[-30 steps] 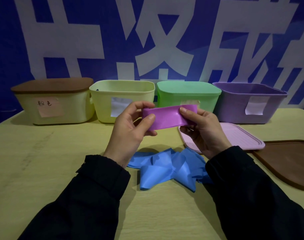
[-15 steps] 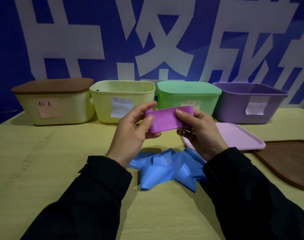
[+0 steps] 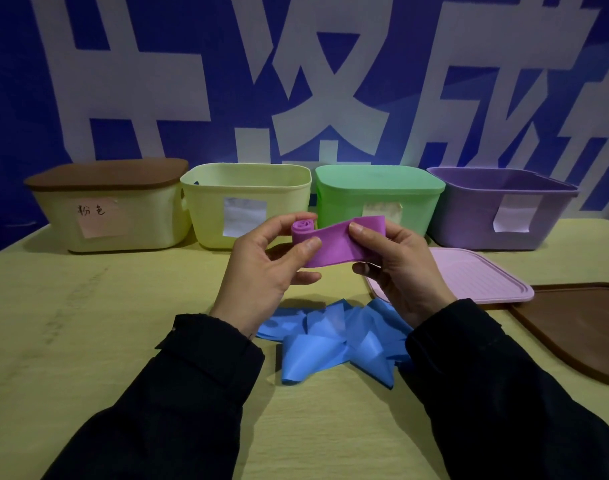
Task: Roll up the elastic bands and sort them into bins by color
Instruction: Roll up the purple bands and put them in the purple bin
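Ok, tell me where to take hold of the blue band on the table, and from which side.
Take the blue band at the wide loop end nearest the person, coming down from above and the near side. It lies crumpled on the table, with folds standing up there. The far part sits under both hands, which hold the purple band.

A single wide-angle head-worn camera looks forward and down from close above the pale yellow-green tabletop (image 3: 88, 341), facing twelve o'clock toward the blue wall banner with large white characters (image 3: 330, 81), with no second view to overlap.
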Demonstrator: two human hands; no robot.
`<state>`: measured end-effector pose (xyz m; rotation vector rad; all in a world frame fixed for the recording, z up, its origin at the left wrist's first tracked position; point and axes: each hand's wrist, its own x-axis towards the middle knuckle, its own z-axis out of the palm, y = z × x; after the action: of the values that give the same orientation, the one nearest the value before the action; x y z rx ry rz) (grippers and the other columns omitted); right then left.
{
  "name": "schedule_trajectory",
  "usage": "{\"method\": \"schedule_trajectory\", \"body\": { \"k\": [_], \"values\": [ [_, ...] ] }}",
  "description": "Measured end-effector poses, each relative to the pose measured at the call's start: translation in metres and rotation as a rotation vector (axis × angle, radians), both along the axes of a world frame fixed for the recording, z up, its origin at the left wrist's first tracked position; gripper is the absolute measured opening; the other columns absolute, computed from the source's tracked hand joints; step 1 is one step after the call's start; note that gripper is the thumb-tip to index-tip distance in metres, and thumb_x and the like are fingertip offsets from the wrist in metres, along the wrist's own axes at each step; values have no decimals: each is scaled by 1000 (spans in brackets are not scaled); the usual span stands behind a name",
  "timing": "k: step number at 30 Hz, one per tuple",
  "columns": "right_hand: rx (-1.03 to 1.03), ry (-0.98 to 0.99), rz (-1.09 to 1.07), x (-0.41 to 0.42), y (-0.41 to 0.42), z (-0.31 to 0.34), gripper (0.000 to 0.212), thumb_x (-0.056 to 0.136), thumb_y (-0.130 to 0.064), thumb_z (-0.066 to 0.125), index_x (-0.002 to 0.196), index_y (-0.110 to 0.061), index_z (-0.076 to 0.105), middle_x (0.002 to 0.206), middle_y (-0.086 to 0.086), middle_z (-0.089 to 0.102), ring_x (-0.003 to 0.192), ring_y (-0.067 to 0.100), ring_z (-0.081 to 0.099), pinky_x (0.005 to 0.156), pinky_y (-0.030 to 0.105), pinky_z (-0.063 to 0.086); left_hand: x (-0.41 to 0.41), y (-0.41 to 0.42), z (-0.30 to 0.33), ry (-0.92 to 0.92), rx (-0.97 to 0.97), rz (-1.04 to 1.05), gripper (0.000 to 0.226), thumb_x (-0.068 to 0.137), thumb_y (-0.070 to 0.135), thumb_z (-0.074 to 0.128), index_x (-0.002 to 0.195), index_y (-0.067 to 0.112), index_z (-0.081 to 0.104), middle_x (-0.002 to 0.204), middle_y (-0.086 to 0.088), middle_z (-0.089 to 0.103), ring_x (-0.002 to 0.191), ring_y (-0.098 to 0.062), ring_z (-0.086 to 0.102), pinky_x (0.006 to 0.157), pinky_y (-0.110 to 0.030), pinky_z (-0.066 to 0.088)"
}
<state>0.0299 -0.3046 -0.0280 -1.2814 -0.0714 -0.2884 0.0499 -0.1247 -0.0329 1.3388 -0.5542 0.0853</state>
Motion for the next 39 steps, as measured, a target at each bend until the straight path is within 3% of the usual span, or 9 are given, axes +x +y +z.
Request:
{"method": "schedule_trajectory", "body": {
  "k": [4, 7, 9, 16, 19, 24, 28, 32, 39],
  "values": [
    [-15, -12, 69, 0, 4, -3, 22, 80, -23, 73, 98, -11, 73, 83, 4, 69, 72, 12, 65, 62, 24, 59, -1, -3, 0, 5, 32, -41, 25, 103, 8, 53, 115, 26, 66, 118, -12, 59, 77, -14, 66, 67, -30, 57],
    [-19, -31, 57, 0, 7, -3, 25, 81, -23, 72, 101, -8, 71, 84, 8, 68, 72, 13, 67, 64, 25, 60, 0, -3, -1, -12, 62, 0, 12, 97, 15, 64, 107, 22, 63, 107, -4, 62, 64, -15, 58, 61, -30, 53],
    [-20, -33, 49, 0, 8, -3, 26, 81, -23, 72, 101, -7, 71, 81, 7, 67, 70, 13, 66, 63, 24, 59, 0, -4, -1, -47, 90, 46, 25, 91, 10, 72, 110, 21, 60, 103, -1, 66, 60, -15, 58, 59, -29, 53],
    [-11, -34, 17, -1, 7, -4, 13, 86, -19, 70, 95, -10, 73, 66, -1, 66, 62, 11, 65, 60, 22, 59, 1, -2, -1, 4, 12, 26, 32, 88, 5, 74, 114, 23, 68, 113, -4, 65, 88, -19, 74, 69, -30, 61],
    [-9, -48, 39, -1, 8, -5, 16, 82, -22, 72, 95, -13, 75, 81, 7, 70, 71, 15, 69, 61, 23, 60, 0, -4, -3, -18, 38, -31, 40, 97, 6, 63, 130, 29, 61, 114, -2, 64, 87, -11, 70, 76, -29, 59],
    [-56, -82, 46, 0, 14, -10, 16, 84, -23, 70, 97, -14, 72, 86, 6, 72, 75, 16, 69, 63, 27, 59, 0, -6, -4, 22, 65, -25, 27, 88, 22, 68, 115, 25, 67, 109, 0, 64, 86, -11, 67, 71, -31, 55],
    [-59, -94, 38, 1, 15, -11, 16, 82, -24, 72, 95, -14, 73, 86, 7, 73, 75, 16, 68, 69, 29, 58, -2, -4, -3, -64, 103, 9, 28, 89, 13, 74, 114, 22, 67, 110, -2, 64, 71, -10, 68, 65, -27, 57],
    [-78, -106, 7, 2, 12, -11, 13, 79, -27, 75, 89, -18, 78, 89, 8, 72, 80, 18, 66, 74, 34, 53, -2, -6, -4, -38, 57, -48, 38, 96, 10, 66, 128, 29, 59, 118, -8, 66, 87, -17, 72, 73, -34, 61],
    [-115, -112, -1, -1, 16, -13, 22, 78, -26, 76, 95, -13, 75, 87, 9, 72, 78, 18, 66, 71, 34, 55, -2, -7, -7, -10, 51, -70, 22, 92, 20, 68, 114, 22, 66, 114, -1, 67, 90, -17, 70, 72, -32, 57]
  ]
}}
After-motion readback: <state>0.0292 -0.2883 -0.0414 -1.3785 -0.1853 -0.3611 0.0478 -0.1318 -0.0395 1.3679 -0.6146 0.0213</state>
